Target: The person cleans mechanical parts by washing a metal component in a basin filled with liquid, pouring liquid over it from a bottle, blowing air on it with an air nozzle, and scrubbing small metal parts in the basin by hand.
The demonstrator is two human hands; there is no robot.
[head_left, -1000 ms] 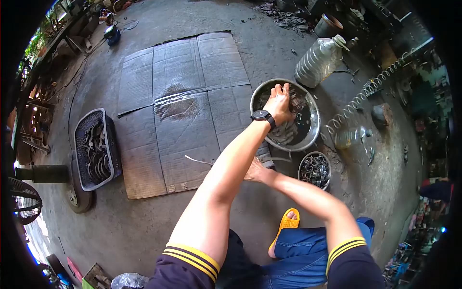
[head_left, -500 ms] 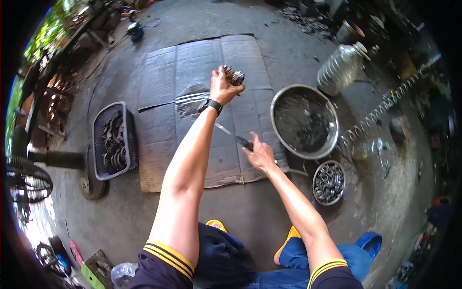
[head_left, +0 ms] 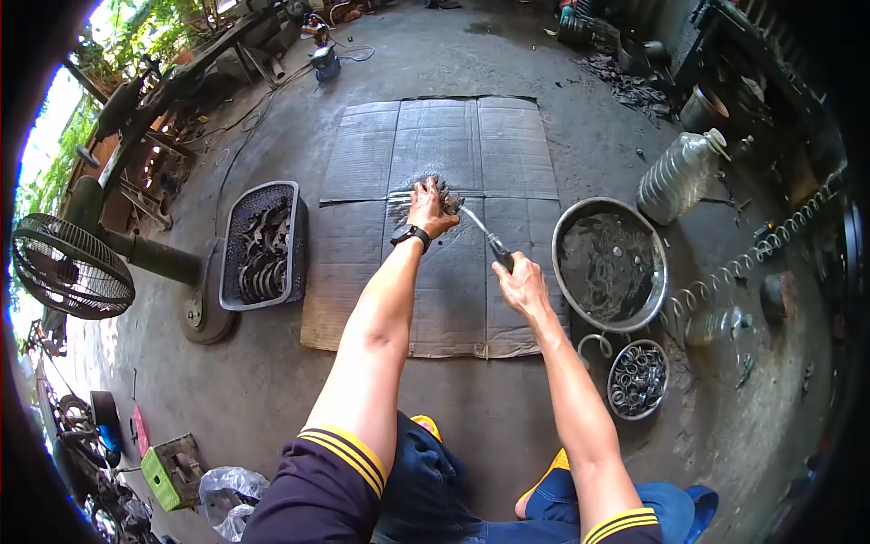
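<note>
- Flat on the concrete in front of the person lies a big cardboard sheet, dark and shiny with wet around the left hand.
- At its right edge sits the round metal basin, murky liquid inside.
- The longest thing in hand is what I take for an air blow gun, over the right part of the cardboard. Its long axis slants: grip end toward the basin side and the person, slim nozzle up and leftward, the tip just beside the held part. I'd reckon it light and stiff, best taken by the dark handle, the thin nozzle left free.
- The right hand has its fingers closed round that handle.
- The left hand is curled about a small metal part, palm down over the damp patch.
- The metal part pokes out on the right of those fingers. It looks hard, weighty for its size, hardly fragile, and probably slick if wet; a pinch across its outer sides seems surest. Fingers cover too much for me to tell its long axis, or whether it's several pieces.
</note>
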